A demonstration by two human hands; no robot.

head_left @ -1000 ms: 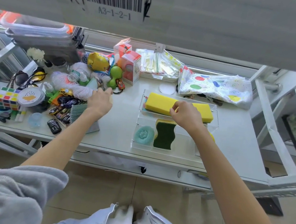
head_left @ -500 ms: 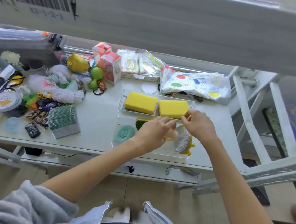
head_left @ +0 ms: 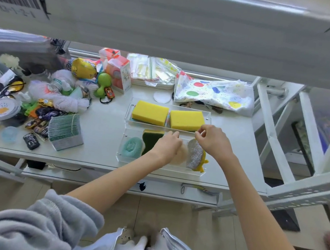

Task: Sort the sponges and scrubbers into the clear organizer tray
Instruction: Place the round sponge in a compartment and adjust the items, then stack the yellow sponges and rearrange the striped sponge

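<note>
The clear organizer tray (head_left: 120,151) sits at the table's front middle. Its back compartment holds two yellow sponges (head_left: 150,113) (head_left: 186,120) side by side. In the front row, from the left, are a teal round scrubber (head_left: 131,148), a green-and-yellow scouring sponge (head_left: 150,138), a beige round scrubber (head_left: 181,155) and a silver mesh scrubber (head_left: 194,154). My left hand (head_left: 167,145) lies on the beige scrubber, with its fingers reaching the divider. My right hand (head_left: 213,141) hovers above the silver scrubber with its fingertips pinched at the divider; what they grip is unclear.
Left of the tray lies a pile of clutter: a green card stack (head_left: 65,133), toy cars (head_left: 30,141), white yarn (head_left: 65,101), a round tin (head_left: 3,108). A dotted cloth (head_left: 213,94) and plastic bags (head_left: 151,73) lie behind. A shelf beam (head_left: 169,24) hangs overhead.
My left hand came from the clutter on the left to the tray's front row, bringing the beige scrubber. My right hand moved off the yellow sponge to the divider.
</note>
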